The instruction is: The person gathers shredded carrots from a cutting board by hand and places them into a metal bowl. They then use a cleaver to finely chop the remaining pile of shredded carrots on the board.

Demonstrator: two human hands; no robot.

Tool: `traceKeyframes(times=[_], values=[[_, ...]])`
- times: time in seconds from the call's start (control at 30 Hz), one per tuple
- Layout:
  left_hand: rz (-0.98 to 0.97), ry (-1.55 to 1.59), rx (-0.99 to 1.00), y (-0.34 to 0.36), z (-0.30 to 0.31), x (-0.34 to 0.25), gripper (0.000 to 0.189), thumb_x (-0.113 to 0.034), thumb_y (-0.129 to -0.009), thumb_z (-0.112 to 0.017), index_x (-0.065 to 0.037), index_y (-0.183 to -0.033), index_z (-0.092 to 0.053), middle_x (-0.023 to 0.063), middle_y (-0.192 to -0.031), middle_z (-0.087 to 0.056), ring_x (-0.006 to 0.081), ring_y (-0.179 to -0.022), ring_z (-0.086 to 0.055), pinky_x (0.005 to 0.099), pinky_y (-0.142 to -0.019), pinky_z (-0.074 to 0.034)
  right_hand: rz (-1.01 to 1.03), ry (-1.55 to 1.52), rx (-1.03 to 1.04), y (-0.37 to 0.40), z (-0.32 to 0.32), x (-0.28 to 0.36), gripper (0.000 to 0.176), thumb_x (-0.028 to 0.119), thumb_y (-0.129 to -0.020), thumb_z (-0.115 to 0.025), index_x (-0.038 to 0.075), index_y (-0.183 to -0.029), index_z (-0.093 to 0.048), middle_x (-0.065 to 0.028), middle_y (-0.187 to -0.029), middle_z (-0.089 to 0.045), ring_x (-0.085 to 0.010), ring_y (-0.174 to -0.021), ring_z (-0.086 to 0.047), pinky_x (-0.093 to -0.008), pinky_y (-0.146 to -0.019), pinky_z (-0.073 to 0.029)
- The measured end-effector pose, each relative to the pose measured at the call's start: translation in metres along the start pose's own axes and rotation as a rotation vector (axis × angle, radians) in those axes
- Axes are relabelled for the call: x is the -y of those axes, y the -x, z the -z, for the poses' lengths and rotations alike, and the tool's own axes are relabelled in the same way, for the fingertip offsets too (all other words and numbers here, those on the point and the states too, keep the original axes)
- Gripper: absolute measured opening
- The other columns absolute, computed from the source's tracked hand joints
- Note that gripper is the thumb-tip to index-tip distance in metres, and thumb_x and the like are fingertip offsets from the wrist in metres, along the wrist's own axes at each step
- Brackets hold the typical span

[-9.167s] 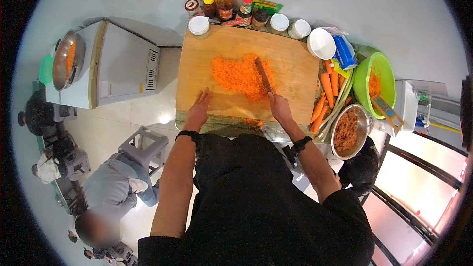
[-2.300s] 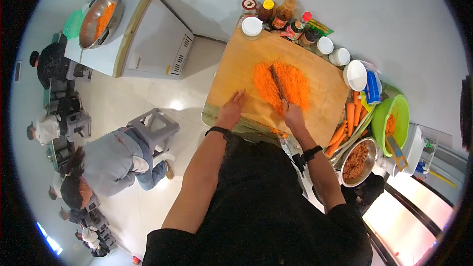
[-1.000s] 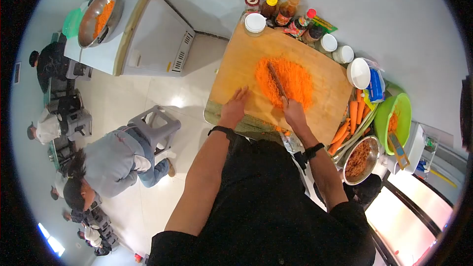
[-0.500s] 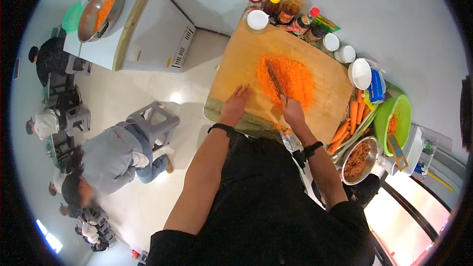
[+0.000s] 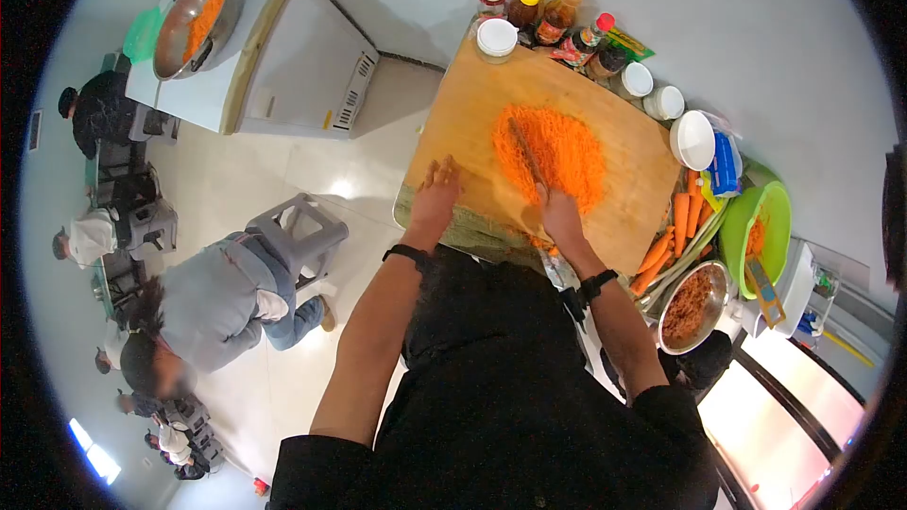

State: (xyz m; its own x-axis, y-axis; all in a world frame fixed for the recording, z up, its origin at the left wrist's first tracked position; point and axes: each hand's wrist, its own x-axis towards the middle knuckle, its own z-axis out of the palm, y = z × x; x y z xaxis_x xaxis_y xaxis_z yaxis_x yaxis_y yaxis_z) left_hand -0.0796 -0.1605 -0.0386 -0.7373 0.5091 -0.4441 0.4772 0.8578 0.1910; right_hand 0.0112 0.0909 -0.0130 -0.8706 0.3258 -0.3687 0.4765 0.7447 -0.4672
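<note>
A pile of finely chopped carrot [image 5: 574, 153] is spread over a large wooden cutting board [image 5: 472, 99]. My right hand [image 5: 561, 214] is closed round the handle of a kitchen knife [image 5: 526, 151]. The knife's dark blade lies across the left part of the carrot, pointing away from me. Near the board's left front corner is my left hand [image 5: 437, 191], its fingers slightly apart and nothing in it. A gap of bare board separates it from the carrot. My right fingers hide most of the handle.
Sauce bottles [image 5: 559, 17] and white-lidded jars [image 5: 496, 39] line the back edge. Right of the board are whole carrots [image 5: 681, 220], a steel bowl of minced filling [image 5: 688, 310] and a green basin [image 5: 777, 217]. A grey stool [image 5: 321, 227] and a person [image 5: 213, 297] are at left.
My left hand has moved left and slightly back towards me, farther from the carrot. The right hand keeps the knife in nearly the same spot.
</note>
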Motion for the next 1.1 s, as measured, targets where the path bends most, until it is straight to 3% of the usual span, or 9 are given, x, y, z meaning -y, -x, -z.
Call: traceKeyframes(times=[0.07,0.17,0.23,0.33,0.43,0.53,0.73,0.83,1.1], values=[[-0.023,0.032,0.021,-0.003,-0.007,0.007,0.063,-0.002,-0.082,-0.053,-0.013,-0.143,-0.043,0.0103,-0.158,-0.022,0.0334,-0.143,-0.026,0.0413,-0.115,-0.03,0.022,0.005,0.017,-0.001,-0.003,-0.007,0.053,0.037,-0.101,-0.044,-0.009,-0.081,-0.059,-0.0324,-0.067,-0.057,-0.0484,-0.065,-0.059,-0.0524,-0.06,-0.047],[-0.088,0.105,-0.177,-0.007,-0.037,0.023,0.064,0.0,-0.079,-0.054,-0.013,-0.14,-0.046,0.0108,-0.155,-0.028,0.0333,-0.144,-0.024,0.0408,-0.118,-0.025,0.022,-0.052,-0.022,0.003,0.014,0.013,0.052,0.037,-0.101,-0.045,-0.009,-0.082,-0.06,-0.0326,-0.07,-0.058,-0.0484,-0.068,-0.059,-0.052,-0.061,-0.047],[-0.158,-0.078,-0.185,-0.006,-0.042,0.024,0.07,-0.001,-0.082,-0.057,-0.013,-0.147,-0.033,0.0076,-0.157,-0.026,0.032,-0.143,-0.027,0.0405,-0.111,-0.035,0.065,-0.057,-0.045,0.005,0.002,0.001,0.051,0.038,-0.1,-0.046,-0.009,-0.084,-0.061,-0.0335,-0.072,-0.058,-0.0486,-0.071,-0.06,-0.0526,-0.063,-0.047],[-0.244,-0.088,-0.14,-0.009,-0.039,0.032,0.074,0.003,-0.079,-0.055,-0.014,-0.147,-0.033,0.0071,-0.157,-0.025,0.0311,-0.143,-0.027,0.0384,-0.111,-0.035,0.063,0.103,-0.019,-0.002,-0.004,-0.004,0.051,0.039,-0.1,-0.046,-0.008,-0.087,-0.063,-0.0332,-0.074,-0.059,-0.049,-0.074,-0.06,-0.0539,-0.066,-0.048],[-0.235,-0.076,-0.129,-0.006,-0.034,0.033,0.075,0.005,-0.078,-0.055,-0.016,-0.147,-0.034,0.0052,-0.158,-0.024,0.0294,-0.143,-0.027,0.0369,-0.111,-0.035,-0.026,0.052,0.066,0.005,0.014,0.009,0.05,0.039,-0.1,-0.045,-0.007,-0.088,-0.063,-0.0324,-0.074,-0.059,-0.0498,-0.075,-0.06,-0.0548,-0.068,-0.048],[-0.117,0.049,-0.103,0.005,-0.01,0.021,0.079,0.007,-0.077,-0.055,-0.019,-0.148,-0.032,0.0032,-0.159,-0.022,0.0273,-0.144,-0.025,0.0378,-0.111,-0.036,0.054,0.056,0.063,0.001,-0.001,0.0,0.05,0.038,-0.1,-0.044,-0.007,-0.087,-0.062,-0.0321,-0.074,-0.059,-0.0502,-0.074,-0.059,-0.055,-0.069,-0.048],[-0.08,0.019,-0.034,0.004,-0.007,0.02,0.082,0.005,-0.08,-0.056,-0.023,-0.151,-0.027,-0.0005,-0.161,-0.015,0.0247,-0.145,-0.023,0.0394,-0.11,-0.037,0.006,0.004,0.024,0.006,0.006,0.005,0.051,0.038,-0.1,-0.044,-0.008,-0.084,-0.06,-0.0326,-0.072,-0.058,-0.0495,-0.071,-0.059,-0.0533,-0.066,-0.048],[-0.2,-0.128,-0.038,-0.009,-0.037,0.031,0.082,0.005,-0.08,-0.057,-0.024,-0.151,-0.026,-0.0011,-0.161,-0.015,0.0246,-0.145,-0.023,0.0397,-0.11,-0.037,0.066,0.086,0.051,0.001,-0.007,-0.009,0.051,0.038,-0.101,-0.044,-0.008,-0.084,-0.06,-0.0323,-0.071,-0.058,-0.0488,-0.07,-0.059,-0.0524,-0.066,-0.049],[-0.232,-0.063,-0.083,-0.01,-0.049,0.037,0.085,0.007,-0.077,-0.057,-0.022,-0.151,-0.028,0.0004,-0.16,-0.018,0.0254,-0.145,-0.024,0.0382,-0.111,-0.036,0.064,0.059,0.058,0.004,0.001,-0.002,0.051,0.039,-0.1,-0.044,-0.007,-0.083,-0.06,-0.0328,-0.071,-0.058,-0.0494,-0.073,-0.059,-0.0557,-0.069,-0.048]])
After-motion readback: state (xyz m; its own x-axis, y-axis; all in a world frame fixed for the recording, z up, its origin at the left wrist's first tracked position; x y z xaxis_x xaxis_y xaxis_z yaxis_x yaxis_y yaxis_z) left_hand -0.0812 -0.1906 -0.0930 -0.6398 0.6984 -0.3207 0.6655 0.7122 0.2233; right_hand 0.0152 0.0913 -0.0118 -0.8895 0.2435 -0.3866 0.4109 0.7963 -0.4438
